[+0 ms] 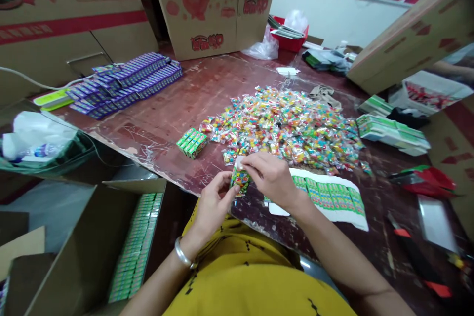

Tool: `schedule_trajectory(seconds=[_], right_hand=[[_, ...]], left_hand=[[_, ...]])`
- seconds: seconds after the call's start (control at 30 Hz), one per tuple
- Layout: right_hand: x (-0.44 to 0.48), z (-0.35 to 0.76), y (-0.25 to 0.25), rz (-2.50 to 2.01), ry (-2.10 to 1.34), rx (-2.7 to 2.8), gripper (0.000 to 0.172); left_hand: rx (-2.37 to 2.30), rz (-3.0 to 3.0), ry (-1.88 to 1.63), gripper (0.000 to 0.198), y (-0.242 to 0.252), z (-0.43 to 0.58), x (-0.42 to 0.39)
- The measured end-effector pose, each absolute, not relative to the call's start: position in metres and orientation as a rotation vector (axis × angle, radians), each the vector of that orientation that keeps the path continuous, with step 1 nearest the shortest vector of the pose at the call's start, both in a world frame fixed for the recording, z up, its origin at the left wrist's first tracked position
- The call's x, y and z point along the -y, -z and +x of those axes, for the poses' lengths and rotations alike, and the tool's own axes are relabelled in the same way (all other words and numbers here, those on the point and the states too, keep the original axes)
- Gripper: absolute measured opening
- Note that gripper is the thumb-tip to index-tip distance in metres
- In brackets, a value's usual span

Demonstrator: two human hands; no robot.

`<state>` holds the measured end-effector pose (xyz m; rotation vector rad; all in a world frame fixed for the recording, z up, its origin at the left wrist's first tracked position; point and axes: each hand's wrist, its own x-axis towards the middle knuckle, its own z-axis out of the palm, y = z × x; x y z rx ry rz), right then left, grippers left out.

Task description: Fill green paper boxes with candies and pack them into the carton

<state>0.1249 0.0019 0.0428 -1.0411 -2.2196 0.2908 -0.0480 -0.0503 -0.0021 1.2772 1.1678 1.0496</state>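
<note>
Between thumb and fingers, my left hand (215, 202) grips a small green candy box (242, 180) upright near the table's front edge. My right hand (272, 175) is closed at the top of the same box, its thumb and index finger pinching the white top flap. Beyond the hands spreads a heap of clear-wrapped colourful candies (292, 126). Several small green boxes (191, 143) stand together left of the heap. Under and beside my right forearm, a row of flat green cartons (329, 195) lies on a white sheet (357, 218).
An open carton (92, 237) at lower left holds rows of green boxes. Stacked purple boxes (126, 84) stand at the table's far left. Large cardboard boxes (207, 5) line the back. Green packs (392, 133), a red-and-black cutter (418, 256) and a tilted carton (407, 34) are at right.
</note>
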Motion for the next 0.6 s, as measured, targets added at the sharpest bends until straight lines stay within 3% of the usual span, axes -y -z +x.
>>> schedule_trajectory(seconds=[0.07, 0.23, 0.33, 0.47, 0.6], right_hand=[[0.001, 0.127, -0.045, -1.067, -0.436, 2.233, 0.022], [0.007, 0.139, -0.045, -1.187, -0.608, 1.833, 0.020], [0.015, 0.143, -0.029, -1.161, -0.719, 1.718, 0.020], [0.027, 0.141, -0.006, -1.124, -0.822, 1.641, 0.033], [0.031, 0.141, 0.000, -1.124, -0.855, 1.598, 0.037]], left_hand=[[-1.148, 1.233, -1.102, 0.027, -0.001, -0.045, 0.051], [-1.082, 1.118, -1.204, 0.060, -0.009, -0.036, 0.053], [-1.064, 1.109, -1.200, 0.054, -0.010, -0.032, 0.054], [-1.019, 1.112, -1.152, 0.044, -0.010, -0.029, 0.051], [-0.980, 1.097, -1.075, 0.045, -0.012, -0.028, 0.046]])
